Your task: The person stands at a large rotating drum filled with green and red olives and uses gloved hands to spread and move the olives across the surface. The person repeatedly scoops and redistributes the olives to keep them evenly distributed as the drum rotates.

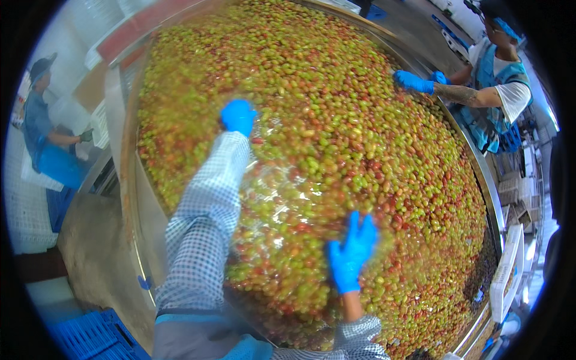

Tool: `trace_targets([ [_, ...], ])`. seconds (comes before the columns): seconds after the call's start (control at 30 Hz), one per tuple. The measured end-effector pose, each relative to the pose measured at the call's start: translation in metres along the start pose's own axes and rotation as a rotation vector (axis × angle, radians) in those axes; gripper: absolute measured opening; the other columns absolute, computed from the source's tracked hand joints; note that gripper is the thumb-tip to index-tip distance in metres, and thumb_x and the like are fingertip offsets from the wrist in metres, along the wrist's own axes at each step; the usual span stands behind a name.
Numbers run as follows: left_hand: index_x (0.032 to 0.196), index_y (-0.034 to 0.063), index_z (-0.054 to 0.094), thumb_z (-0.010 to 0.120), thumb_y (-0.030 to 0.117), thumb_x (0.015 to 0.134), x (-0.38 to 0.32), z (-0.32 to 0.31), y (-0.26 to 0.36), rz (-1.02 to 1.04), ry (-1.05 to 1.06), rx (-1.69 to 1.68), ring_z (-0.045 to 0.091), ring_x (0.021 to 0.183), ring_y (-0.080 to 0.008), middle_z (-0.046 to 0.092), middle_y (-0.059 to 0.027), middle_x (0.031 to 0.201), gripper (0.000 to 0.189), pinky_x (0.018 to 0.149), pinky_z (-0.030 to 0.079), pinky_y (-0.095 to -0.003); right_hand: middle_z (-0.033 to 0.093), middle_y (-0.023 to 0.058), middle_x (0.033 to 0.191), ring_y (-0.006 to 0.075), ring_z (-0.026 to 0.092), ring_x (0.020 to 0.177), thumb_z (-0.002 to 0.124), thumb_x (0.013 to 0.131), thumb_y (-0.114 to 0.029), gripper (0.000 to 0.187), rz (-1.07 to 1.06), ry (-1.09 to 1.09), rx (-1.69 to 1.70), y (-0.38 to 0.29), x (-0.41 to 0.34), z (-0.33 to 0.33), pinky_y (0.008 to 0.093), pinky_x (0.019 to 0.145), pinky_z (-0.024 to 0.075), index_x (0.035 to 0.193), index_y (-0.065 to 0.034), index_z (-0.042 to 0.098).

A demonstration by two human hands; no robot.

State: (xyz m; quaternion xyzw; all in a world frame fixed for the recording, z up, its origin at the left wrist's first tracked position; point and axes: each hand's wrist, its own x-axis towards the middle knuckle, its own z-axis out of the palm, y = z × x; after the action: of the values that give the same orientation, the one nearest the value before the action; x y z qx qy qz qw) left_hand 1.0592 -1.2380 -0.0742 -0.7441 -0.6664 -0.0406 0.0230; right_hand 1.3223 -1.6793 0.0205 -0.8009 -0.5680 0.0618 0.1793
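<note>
A wide bed of small oval green and red fruits (310, 135) lies before me in a large metal-sided table (488, 193). My left hand (238, 117), in a blue glove, reaches into the fruits on the left; its fingers are curled or hidden, so what it holds is unclear. Nearer to me, my right hand (353, 252), gloved in blue too, rests over the fruits with fingers spread and nothing visibly gripped. Between the hands the layer is thin, and a wet, perforated pale bottom (279, 211) shows through. Fruits around both hands are blurred.
Across the table at the right, a person (499, 85) has blue-gloved hands at the fruits. Another person (45, 121) stands at the left by a white crate (101, 125). A white basket (506, 274) sits at the right rim. Blue crates (96, 335) are at lower left.
</note>
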Motion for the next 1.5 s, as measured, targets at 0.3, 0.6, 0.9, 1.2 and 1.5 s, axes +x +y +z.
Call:
trace_targets([
  [0.3, 0.127, 0.0043, 0.072, 0.075, 0.029, 0.106, -0.146, -0.059, 0.002, -0.377, -0.039, -1.755, 0.063, 0.076, -0.0117, 0.074, -0.0024, 0.097, 0.032, 0.067, 0.052, -0.0289, 0.038, 0.0338, 0.168, 0.0592, 0.035, 0.151, 0.074, 0.096, -0.038, 0.085, -0.156, 0.181, 0.074, 0.009, 0.224, 0.048, 0.0634, 0.128, 0.0290, 0.170, -0.0142, 0.038],
  [0.6, 0.136, 0.0001, 0.063, 0.059, 0.006, 0.112, -0.349, -0.095, 0.014, -0.159, -0.340, -1.702, 0.057, 0.101, -0.0117, 0.061, -0.0044, 0.119, 0.025, 0.091, 0.054, -0.0309, 0.036, 0.0362, 0.167, 0.0630, 0.027, 0.156, 0.067, 0.097, -0.046, 0.080, -0.510, -0.069, -0.034, -0.067, 0.150, 0.086, 0.0674, 0.130, 0.0241, 0.166, -0.0132, 0.045],
  [0.9, 0.163, 0.0007, 0.046, 0.064, 0.015, 0.110, -0.395, -0.083, 0.018, -0.340, -0.421, -1.655, 0.062, 0.135, -0.0247, 0.059, -0.0140, 0.158, 0.058, 0.105, 0.053, -0.0341, 0.045, 0.0240, 0.163, 0.0539, 0.032, 0.155, 0.066, 0.096, -0.059, 0.076, -0.466, -0.090, -0.139, -0.061, 0.179, 0.078, 0.0650, 0.132, 0.0210, 0.159, -0.0182, 0.055],
  [1.2, 0.162, 0.0053, 0.051, 0.068, 0.029, 0.110, -0.333, -0.109, 0.057, -0.579, -0.431, -1.645, 0.069, 0.100, -0.0186, 0.074, -0.0090, 0.129, 0.059, 0.079, 0.056, -0.0293, 0.031, 0.0310, 0.174, 0.0599, 0.028, 0.156, 0.063, 0.092, -0.082, 0.098, 0.009, 0.132, -0.312, 0.103, 0.193, 0.016, 0.0705, 0.128, 0.0215, 0.166, -0.0197, 0.049],
  [1.5, 0.162, 0.0170, 0.051, 0.074, 0.042, 0.101, -0.299, -0.074, 0.190, 0.397, -0.199, -0.503, 0.061, 0.132, -0.0457, 0.058, -0.0286, 0.149, 0.070, 0.099, 0.058, -0.0555, 0.041, 0.0222, 0.171, 0.0619, 0.032, 0.154, 0.064, 0.103, -0.041, 0.067, -0.515, -0.109, -0.235, 0.102, 0.098, -0.002, 0.0687, 0.127, 0.0290, 0.164, -0.0187, 0.050],
])
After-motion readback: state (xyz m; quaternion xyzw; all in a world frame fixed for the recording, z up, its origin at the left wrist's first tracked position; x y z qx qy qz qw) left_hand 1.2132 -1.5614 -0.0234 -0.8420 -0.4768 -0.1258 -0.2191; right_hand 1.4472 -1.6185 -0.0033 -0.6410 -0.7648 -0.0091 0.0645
